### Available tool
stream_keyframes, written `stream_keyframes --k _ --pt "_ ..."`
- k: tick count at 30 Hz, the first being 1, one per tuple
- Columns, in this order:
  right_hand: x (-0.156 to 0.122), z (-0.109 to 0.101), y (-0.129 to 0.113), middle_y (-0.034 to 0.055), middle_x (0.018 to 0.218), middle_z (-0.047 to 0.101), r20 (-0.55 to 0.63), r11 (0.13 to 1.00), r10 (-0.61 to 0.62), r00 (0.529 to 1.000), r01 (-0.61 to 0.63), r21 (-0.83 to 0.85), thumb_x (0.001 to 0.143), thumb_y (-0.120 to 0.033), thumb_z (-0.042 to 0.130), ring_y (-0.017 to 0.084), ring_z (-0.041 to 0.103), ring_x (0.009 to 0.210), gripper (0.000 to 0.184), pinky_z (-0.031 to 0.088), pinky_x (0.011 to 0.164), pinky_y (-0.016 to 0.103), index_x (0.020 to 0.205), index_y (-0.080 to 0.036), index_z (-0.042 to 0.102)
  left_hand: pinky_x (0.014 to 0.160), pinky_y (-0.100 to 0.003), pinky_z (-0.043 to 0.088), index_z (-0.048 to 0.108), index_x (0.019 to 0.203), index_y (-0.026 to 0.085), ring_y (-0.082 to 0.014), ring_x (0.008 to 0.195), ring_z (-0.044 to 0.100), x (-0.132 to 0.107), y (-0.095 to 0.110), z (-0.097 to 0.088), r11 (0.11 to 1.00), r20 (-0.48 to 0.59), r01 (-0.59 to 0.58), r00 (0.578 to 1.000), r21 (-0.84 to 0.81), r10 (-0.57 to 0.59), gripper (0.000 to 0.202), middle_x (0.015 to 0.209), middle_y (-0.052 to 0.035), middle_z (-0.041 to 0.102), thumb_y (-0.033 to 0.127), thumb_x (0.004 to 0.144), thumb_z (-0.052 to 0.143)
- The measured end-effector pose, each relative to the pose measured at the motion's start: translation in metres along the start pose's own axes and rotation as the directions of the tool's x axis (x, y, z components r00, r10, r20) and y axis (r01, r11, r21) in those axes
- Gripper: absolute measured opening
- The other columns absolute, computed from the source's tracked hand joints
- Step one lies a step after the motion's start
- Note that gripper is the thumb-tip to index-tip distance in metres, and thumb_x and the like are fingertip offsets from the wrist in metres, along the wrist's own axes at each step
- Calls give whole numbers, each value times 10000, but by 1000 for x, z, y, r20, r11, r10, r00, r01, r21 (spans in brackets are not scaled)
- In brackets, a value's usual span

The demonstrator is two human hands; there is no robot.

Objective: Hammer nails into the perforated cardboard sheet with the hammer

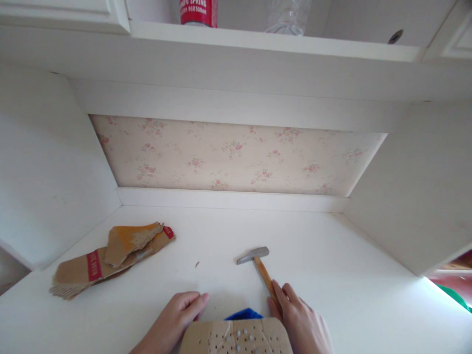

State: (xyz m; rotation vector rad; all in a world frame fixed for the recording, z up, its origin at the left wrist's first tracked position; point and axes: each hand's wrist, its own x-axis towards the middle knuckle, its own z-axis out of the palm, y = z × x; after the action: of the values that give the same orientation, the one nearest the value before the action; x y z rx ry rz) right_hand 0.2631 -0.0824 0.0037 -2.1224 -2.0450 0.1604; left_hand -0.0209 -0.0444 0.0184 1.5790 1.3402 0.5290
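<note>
My right hand (298, 317) is wrapped round the wooden handle of a hammer (266, 278). The grey metal head points away from me and lies on or just above the white tabletop. On the other side, my left hand (180, 312) rests in a loose fist with the thumb along the curled fingers; nothing shows in it. Between my hands, at the bottom edge, is a brown cardboard piece (210, 339) with rounded corners and many small holes. Several grey nail heads (245, 333) stand in it. A blue thing (245, 313) shows partly behind the cardboard.
Torn, folded cardboard (114, 260) with red print lies at the left of the white tabletop (317, 250). A small brown scrap (197, 264) lies near the middle. White side panels flank the table. Overhead, a shelf (236, 39) holds a red can (199, 12) and a clear bottle (288, 17).
</note>
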Motion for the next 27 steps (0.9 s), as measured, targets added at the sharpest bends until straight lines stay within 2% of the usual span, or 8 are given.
stream_keyframes --k 3,6,9,11,13,18,27 --pt "2 -10 -3 49 1051 688 6 994 65 998 -65 91 1003 -401 312 247 737 798 392 484 594 329 1257 -290 590 609 -270 291 374 599 222 -153 620 387 -1 0 0 1000 10 -15 1000 0 15 534 602 48 354 683 867 398" --pt "6 -18 -2 31 1084 708 -9 943 152 988 -142 300 1000 -490 285 246 722 873 426 480 703 339 1171 -327 640 607 -268 290 364 599 223 -152 619 383 -2 0 0 1000 13 -23 1000 1 23 535 601 49 349 683 870 396" --pt "12 -19 2 4 840 743 33 859 217 976 -207 469 983 -530 309 227 692 810 447 444 689 314 893 -300 681 606 -269 286 356 605 224 -151 622 372 -2 0 -1 1000 20 -10 1000 -8 10 533 605 52 336 687 864 401" --pt "14 -16 4 -9 639 668 42 838 239 970 -228 496 972 -541 329 212 640 675 477 400 620 301 701 -265 608 606 -268 283 357 613 224 -149 625 363 -3 0 -1 1000 26 -7 1000 -16 8 530 610 54 329 686 867 403" --pt "16 -12 5 -28 548 568 23 829 243 970 -220 514 960 -551 350 189 573 597 491 359 582 290 606 -252 510 608 -267 281 354 618 224 -147 629 357 -3 1 -1 1000 27 -10 1000 -23 10 527 615 56 323 683 871 407" --pt "18 -3 5 -58 517 447 -12 803 211 978 -166 572 942 -578 379 159 480 565 499 319 557 271 571 -247 432 604 -265 281 349 633 226 -145 636 351 -6 1 -1 999 38 -7 999 -45 9 523 630 57 322 690 865 416" --pt "19 6 7 -47 518 502 -11 832 185 983 -150 534 940 -563 387 158 514 553 497 317 545 267 575 -238 479 609 -268 277 344 630 226 -147 639 358 -4 -2 0 999 33 -25 999 -24 26 529 631 55 329 698 860 410"
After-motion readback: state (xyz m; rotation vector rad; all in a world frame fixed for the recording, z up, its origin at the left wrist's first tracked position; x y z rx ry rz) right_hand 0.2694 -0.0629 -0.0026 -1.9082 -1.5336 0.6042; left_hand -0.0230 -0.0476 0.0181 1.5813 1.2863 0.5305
